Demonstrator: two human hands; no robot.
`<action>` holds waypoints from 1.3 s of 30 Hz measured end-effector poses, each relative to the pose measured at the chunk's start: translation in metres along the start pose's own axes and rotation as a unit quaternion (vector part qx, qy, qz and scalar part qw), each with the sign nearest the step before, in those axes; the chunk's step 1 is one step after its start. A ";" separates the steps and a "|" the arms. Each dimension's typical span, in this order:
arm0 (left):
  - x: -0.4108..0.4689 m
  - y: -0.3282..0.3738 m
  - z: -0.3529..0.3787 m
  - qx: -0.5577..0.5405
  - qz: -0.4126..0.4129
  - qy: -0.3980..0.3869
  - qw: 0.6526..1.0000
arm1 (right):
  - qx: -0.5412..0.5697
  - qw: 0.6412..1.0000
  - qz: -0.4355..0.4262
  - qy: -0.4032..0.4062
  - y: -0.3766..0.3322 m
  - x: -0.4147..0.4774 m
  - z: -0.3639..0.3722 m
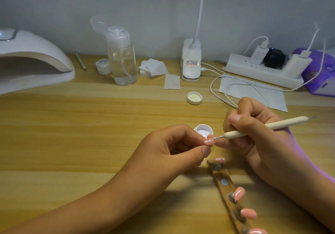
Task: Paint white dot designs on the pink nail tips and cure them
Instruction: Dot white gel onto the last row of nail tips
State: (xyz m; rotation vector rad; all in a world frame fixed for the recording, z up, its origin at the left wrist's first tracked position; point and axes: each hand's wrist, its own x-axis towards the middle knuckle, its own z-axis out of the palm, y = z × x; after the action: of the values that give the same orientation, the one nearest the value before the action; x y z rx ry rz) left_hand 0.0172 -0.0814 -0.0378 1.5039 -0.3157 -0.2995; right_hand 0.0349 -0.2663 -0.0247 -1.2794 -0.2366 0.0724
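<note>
The left hand (163, 148) is holding its grip pressed together, thumb and forefinger pinching one pink nail tip (263, 141) just above the tabletop (90, 125). The right hand (253, 130) is pinching a dotting tool (272, 125) like a pen. The tool's long axis is slanting from upper right down to lower left, and its metal point is meeting the tip's right edge, so the tip is lying just left of the right-hand grip. White marks are already showing on it. The open pot of white paint (204, 130) is sitting just behind the pinched tip. More pink tips (239, 193) are waiting on a wooden holder strip (226, 197) nearer the person. The curing lamp (36, 61) is standing well apart at the far left, nearer the left hand. A grey wall is backing the wooden tabletop.
</note>
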 end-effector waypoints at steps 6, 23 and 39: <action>0.000 0.000 0.001 0.007 0.003 0.005 1.000 | 0.012 1.000 -0.005 -0.008 0.000 0.001 0.000; -0.015 0.005 0.009 0.174 0.138 0.002 0.975 | 0.034 0.997 -0.001 0.071 -0.001 0.010 -0.012; -0.010 0.001 0.019 0.410 0.208 -0.032 0.888 | 0.031 0.997 -0.003 0.067 0.000 0.012 -0.014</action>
State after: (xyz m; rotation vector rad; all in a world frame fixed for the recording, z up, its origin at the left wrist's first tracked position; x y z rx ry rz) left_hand 0.0012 -0.0950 -0.0367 2.1953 -0.8830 0.1654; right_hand 0.0501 -0.2773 -0.0272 -1.2174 -0.1215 -0.0116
